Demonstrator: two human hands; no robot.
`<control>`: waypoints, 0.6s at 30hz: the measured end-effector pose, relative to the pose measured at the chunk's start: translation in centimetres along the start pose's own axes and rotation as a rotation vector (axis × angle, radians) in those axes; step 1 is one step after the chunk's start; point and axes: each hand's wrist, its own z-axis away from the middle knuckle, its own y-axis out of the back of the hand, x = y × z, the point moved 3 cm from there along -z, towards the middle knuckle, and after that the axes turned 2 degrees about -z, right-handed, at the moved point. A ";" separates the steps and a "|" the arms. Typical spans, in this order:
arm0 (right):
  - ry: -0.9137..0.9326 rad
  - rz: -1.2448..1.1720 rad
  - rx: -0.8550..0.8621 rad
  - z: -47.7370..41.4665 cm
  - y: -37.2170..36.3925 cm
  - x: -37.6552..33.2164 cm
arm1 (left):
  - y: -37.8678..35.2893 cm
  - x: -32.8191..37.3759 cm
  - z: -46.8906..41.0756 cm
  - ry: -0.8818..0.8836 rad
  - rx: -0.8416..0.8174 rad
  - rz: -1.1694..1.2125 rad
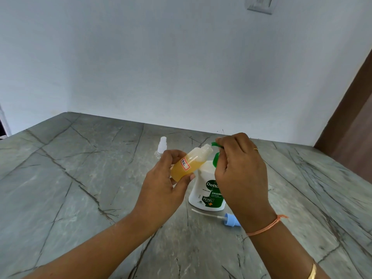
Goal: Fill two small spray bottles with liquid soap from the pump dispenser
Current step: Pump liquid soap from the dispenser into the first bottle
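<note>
Marble worktop (80, 178) carried pump dispenser (203, 190), upright. Right hand (239, 174): grip pinched green pump head (215, 144). Left hand (161, 184): grip wrapped spray bottle (191, 160) above worktop, long axis tilted, open neck pointing up-right at nozzle. Blue sprayer cap (231, 218) lay beside dispenser.

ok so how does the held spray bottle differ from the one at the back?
The held bottle is tilted in the left hand; the back bottle stands upright on the counter. The held bottle has no spray top; the back bottle wears one. The held bottle holds amber liquid; the back bottle looks empty. Both small, clear plastic.
</note>
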 end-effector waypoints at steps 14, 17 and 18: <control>0.001 -0.002 0.020 0.3 0.1 -0.2 | -0.2 -0.2 -0.1 0.014 -0.010 -0.008; 0.007 -0.012 0.023 0.1 0.2 -0.2 | -0.2 -0.3 0.0 0.014 -0.009 -0.002; 0.012 -0.008 0.029 0.1 0.1 -0.1 | -0.2 -0.3 0.0 0.012 -0.008 0.001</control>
